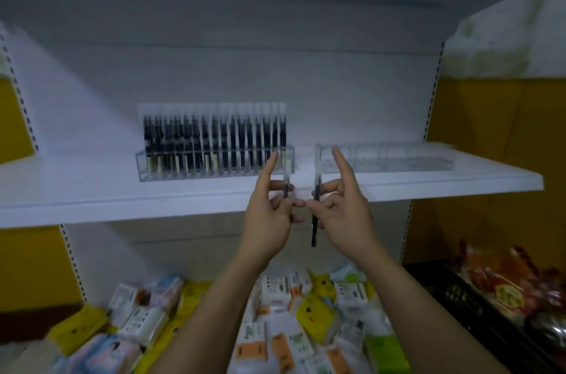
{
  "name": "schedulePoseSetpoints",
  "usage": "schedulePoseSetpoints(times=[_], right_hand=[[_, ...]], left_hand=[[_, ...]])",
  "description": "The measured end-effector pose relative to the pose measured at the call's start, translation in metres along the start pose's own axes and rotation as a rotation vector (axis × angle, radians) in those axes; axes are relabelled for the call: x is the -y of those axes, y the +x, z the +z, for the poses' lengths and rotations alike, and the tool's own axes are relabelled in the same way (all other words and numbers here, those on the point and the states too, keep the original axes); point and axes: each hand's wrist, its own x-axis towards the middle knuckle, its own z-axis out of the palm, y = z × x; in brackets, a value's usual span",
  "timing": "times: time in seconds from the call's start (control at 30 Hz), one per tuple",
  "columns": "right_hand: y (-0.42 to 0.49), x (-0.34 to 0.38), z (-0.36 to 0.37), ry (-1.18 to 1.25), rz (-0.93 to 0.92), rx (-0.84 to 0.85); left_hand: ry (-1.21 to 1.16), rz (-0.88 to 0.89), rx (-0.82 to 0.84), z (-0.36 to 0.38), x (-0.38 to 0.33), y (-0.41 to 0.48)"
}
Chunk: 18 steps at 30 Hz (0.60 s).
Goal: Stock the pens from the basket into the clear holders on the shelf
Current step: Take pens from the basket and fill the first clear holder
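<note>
1. Nothing can be read in this view; every printed surface is too blurred or too small.
2. The left-hand pen (pixel 286 186) and right-hand pen (pixel 315 226), pinched in the fingers (pixel 269 170), show no legible marking.
3. Up and left of the fingers, the stocked pens (pixel 214 134) in the clear holder (pixel 214 173) have pale labels near their lower ends, with no letters to make out.
4. Below the fingers, the packets (pixel 318 312) carry white, orange and yellow printed panels whose text is smeared.
5. Low and right of the fingers, the red bags (pixel 505 291) bear a round yellow emblem with illegible marks.
</note>
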Motion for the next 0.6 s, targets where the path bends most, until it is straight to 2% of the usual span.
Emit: schedulePoseSetpoints(times=[0.13,0.23,0.33,0.6], right_hand=[[0.026,0.020,-0.009,-0.071,-0.076,0.059],[0.046,0.028,-0.012,-0.049,-0.093,0.043],[0.067,0.033,-0.013,0.022,-0.112,-0.001],[0.122,0.033,-0.011,0.034,-0.150,-0.054]], left_hand=[[0.113,0.008,0.112,-0.008,-0.025,0.030],[0.102,0.040,0.143,-0.011,-0.037,0.050],[0.054,0.087,0.105,-0.014,-0.046,0.071],[0.186,0.175,-0.002,-0.025,-0.062,0.124]])
